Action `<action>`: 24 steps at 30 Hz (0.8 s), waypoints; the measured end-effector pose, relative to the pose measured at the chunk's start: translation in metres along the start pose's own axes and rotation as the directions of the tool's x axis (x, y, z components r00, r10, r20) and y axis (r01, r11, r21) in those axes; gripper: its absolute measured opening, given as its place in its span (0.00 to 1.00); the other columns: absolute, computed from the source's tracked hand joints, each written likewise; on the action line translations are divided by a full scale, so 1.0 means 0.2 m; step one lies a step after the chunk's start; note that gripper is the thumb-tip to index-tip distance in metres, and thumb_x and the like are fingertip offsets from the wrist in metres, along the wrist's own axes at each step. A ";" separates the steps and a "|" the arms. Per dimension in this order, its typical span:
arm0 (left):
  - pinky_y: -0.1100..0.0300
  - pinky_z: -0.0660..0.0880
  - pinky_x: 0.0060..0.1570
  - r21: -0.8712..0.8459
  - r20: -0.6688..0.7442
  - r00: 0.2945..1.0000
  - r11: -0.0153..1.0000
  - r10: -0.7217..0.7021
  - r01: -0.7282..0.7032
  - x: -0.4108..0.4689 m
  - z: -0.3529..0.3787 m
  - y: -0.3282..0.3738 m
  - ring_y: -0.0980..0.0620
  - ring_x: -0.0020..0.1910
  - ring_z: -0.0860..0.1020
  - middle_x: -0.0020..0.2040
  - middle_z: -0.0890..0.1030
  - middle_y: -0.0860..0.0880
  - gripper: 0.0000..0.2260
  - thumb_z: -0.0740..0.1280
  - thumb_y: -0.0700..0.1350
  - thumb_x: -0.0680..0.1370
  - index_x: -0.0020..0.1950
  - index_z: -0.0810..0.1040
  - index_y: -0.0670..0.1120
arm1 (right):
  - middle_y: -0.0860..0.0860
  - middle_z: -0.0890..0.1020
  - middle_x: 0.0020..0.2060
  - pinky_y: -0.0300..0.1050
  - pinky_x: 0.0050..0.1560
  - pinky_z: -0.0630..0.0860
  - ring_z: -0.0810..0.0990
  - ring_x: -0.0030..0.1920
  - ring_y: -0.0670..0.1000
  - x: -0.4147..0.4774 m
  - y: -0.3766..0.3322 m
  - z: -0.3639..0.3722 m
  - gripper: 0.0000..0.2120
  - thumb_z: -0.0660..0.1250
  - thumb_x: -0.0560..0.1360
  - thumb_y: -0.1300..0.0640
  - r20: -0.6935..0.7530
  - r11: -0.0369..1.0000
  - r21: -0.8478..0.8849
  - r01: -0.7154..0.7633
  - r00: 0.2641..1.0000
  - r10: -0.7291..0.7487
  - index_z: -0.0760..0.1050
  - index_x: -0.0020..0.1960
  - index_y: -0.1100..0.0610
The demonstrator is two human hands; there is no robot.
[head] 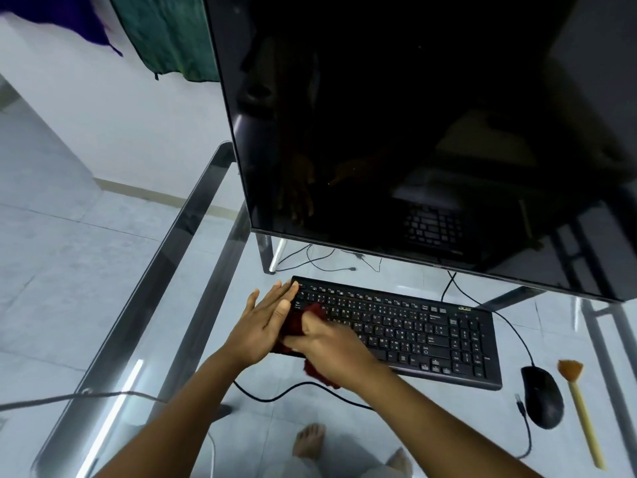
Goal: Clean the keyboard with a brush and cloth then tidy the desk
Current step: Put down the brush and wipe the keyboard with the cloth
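Both hands (pixel 293 331), cloth (pixel 296 326) between, on keyboard (pixel 413 326)

- Right hand (pixel 331 343) grips a dark red cloth (pixel 303 326) on the left end of the black keyboard (pixel 413 326), frame centre.
- Left hand (pixel 265 322) lies flat, fingers at the keyboard's left edge.
- Black mouse (pixel 543 396) and brush (pixel 579 401) sit lower right on the glass bench (pixel 144 305).

The mouse (pixel 543 396) lies between the keyboard (pixel 413 331) and the brush (pixel 579 405).
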State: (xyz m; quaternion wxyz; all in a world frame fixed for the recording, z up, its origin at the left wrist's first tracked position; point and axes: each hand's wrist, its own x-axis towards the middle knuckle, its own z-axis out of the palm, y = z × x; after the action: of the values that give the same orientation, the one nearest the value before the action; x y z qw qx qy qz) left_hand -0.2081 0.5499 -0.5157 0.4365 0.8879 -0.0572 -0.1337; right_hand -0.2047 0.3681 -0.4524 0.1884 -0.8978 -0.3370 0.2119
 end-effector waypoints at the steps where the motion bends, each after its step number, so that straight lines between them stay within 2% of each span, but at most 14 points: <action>1: 0.58 0.37 0.75 0.006 0.006 1.000 1.000 0.002 -0.002 0.00 0.00 0.00 0.67 0.75 0.48 0.77 0.56 0.63 0.29 0.38 0.67 0.78 0.77 0.56 0.62 | 0.53 0.79 0.44 0.48 0.38 0.74 0.80 0.41 0.54 -0.05 0.03 -0.01 0.01 0.64 0.77 0.46 -0.009 0.999 0.031 0.015 1.000 -0.015 0.72 0.46 0.39; 2: 0.57 0.38 0.76 0.013 0.009 1.000 1.000 0.005 -0.005 0.00 0.00 -0.01 0.67 0.75 0.48 0.77 0.56 0.63 0.28 0.38 0.66 0.78 0.77 0.56 0.61 | 0.52 0.80 0.40 0.47 0.35 0.76 0.82 0.37 0.51 -0.10 0.10 -0.01 0.09 0.65 0.75 0.39 -0.037 0.997 -0.048 0.063 0.997 -0.064 0.70 0.43 0.43; 3: 0.56 0.38 0.76 0.016 0.006 1.000 1.000 0.008 -0.008 0.00 0.00 -0.01 0.67 0.75 0.48 0.77 0.56 0.63 0.28 0.38 0.66 0.78 0.77 0.56 0.61 | 0.53 0.81 0.39 0.47 0.33 0.77 0.82 0.34 0.50 -0.16 0.15 -0.02 0.12 0.64 0.74 0.38 -0.064 0.995 -0.076 0.065 0.996 -0.070 0.71 0.44 0.46; 4: 0.55 0.38 0.76 0.016 0.000 1.000 1.000 0.009 -0.009 0.00 0.00 -0.02 0.67 0.75 0.48 0.77 0.56 0.63 0.28 0.38 0.66 0.79 0.77 0.56 0.61 | 0.52 0.80 0.40 0.46 0.32 0.77 0.82 0.34 0.49 -0.22 0.20 -0.04 0.09 0.63 0.76 0.41 -0.060 0.998 -0.070 0.002 0.998 -0.006 0.73 0.50 0.46; 5: 0.55 0.38 0.76 0.014 -0.006 1.000 1.000 0.008 -0.008 0.00 0.00 -0.02 0.67 0.75 0.48 0.77 0.56 0.63 0.28 0.38 0.66 0.78 0.77 0.56 0.61 | 0.49 0.78 0.41 0.45 0.33 0.77 0.79 0.34 0.48 -0.26 0.24 -0.05 0.10 0.61 0.78 0.46 -0.082 0.993 -0.116 -0.005 0.997 -0.004 0.73 0.58 0.44; 7: 0.55 0.38 0.76 0.004 -0.024 1.000 1.000 -0.002 0.002 0.00 0.01 -0.02 0.67 0.75 0.48 0.76 0.57 0.63 0.29 0.38 0.67 0.78 0.77 0.56 0.61 | 0.46 0.73 0.40 0.43 0.31 0.76 0.76 0.33 0.47 -0.30 0.27 -0.01 0.17 0.62 0.78 0.52 -0.078 0.982 -0.189 0.005 0.997 -0.020 0.69 0.66 0.40; 10: 0.57 0.38 0.76 -0.023 -0.047 0.999 1.000 -0.015 0.013 0.01 0.02 -0.01 0.68 0.75 0.48 0.75 0.57 0.65 0.29 0.38 0.68 0.77 0.76 0.58 0.63 | 0.47 0.72 0.41 0.43 0.30 0.73 0.76 0.34 0.50 -0.19 0.13 0.04 0.23 0.68 0.75 0.58 -0.077 0.995 -0.094 0.022 0.997 -0.030 0.68 0.64 0.39; 13: 0.60 0.38 0.75 -0.052 -0.035 0.999 0.999 -0.020 0.018 0.01 0.01 0.01 0.69 0.74 0.49 0.75 0.58 0.65 0.29 0.38 0.70 0.77 0.74 0.59 0.64 | 0.49 0.69 0.40 0.41 0.28 0.67 0.74 0.32 0.51 -0.07 0.03 0.10 0.25 0.70 0.70 0.59 -0.092 0.961 -0.229 0.155 0.979 -0.180 0.73 0.63 0.40; 15: 0.62 0.38 0.74 -0.044 -0.041 0.999 0.999 -0.018 0.016 0.01 0.01 0.01 0.69 0.74 0.50 0.74 0.58 0.66 0.30 0.37 0.71 0.76 0.74 0.59 0.65 | 0.50 0.68 0.40 0.42 0.28 0.68 0.74 0.33 0.52 -0.08 0.02 0.10 0.25 0.70 0.70 0.59 -0.083 0.969 -0.209 0.133 0.985 -0.153 0.73 0.64 0.40; 17: 0.63 0.38 0.74 -0.005 -0.054 0.999 1.000 -0.006 0.006 0.01 0.01 0.01 0.68 0.75 0.50 0.74 0.58 0.65 0.30 0.37 0.70 0.76 0.74 0.58 0.64 | 0.49 0.71 0.43 0.43 0.32 0.71 0.76 0.37 0.52 -0.16 0.10 0.07 0.24 0.67 0.74 0.58 -0.084 0.979 -0.177 0.097 0.990 -0.114 0.71 0.66 0.39; 19: 0.65 0.37 0.73 0.040 -0.074 0.997 0.999 0.015 -0.013 0.00 0.01 0.00 0.68 0.75 0.50 0.75 0.59 0.63 0.29 0.37 0.68 0.78 0.75 0.57 0.62 | 0.45 0.74 0.47 0.42 0.35 0.73 0.76 0.39 0.48 -0.28 0.22 0.01 0.24 0.61 0.76 0.59 -0.048 0.997 -0.082 -0.010 0.999 0.006 0.68 0.67 0.38; 22: 0.64 0.36 0.73 0.107 -0.078 0.996 0.994 0.044 -0.036 0.00 0.02 0.01 0.63 0.76 0.50 0.76 0.57 0.62 0.30 0.37 0.69 0.77 0.76 0.54 0.61 | 0.36 0.72 0.42 0.37 0.32 0.76 0.77 0.32 0.41 -0.45 0.36 -0.05 0.20 0.53 0.77 0.52 0.002 0.969 0.103 -0.223 0.975 0.224 0.72 0.65 0.38; 24: 0.60 0.35 0.74 0.197 -0.022 0.998 0.979 0.052 -0.046 0.00 0.01 0.01 0.62 0.77 0.46 0.77 0.50 0.62 0.34 0.40 0.72 0.75 0.78 0.49 0.59 | 0.38 0.72 0.42 0.32 0.30 0.73 0.76 0.32 0.41 -0.47 0.42 -0.08 0.17 0.56 0.79 0.50 -0.144 0.954 0.089 -0.288 0.944 0.298 0.75 0.64 0.41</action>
State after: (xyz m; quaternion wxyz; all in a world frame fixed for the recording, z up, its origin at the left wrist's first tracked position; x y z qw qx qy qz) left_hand -0.2086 0.5472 -0.5144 0.3505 0.9267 -0.0860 -0.1044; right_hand -0.2175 0.2417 -0.4549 0.2106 -0.9449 -0.1767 0.1780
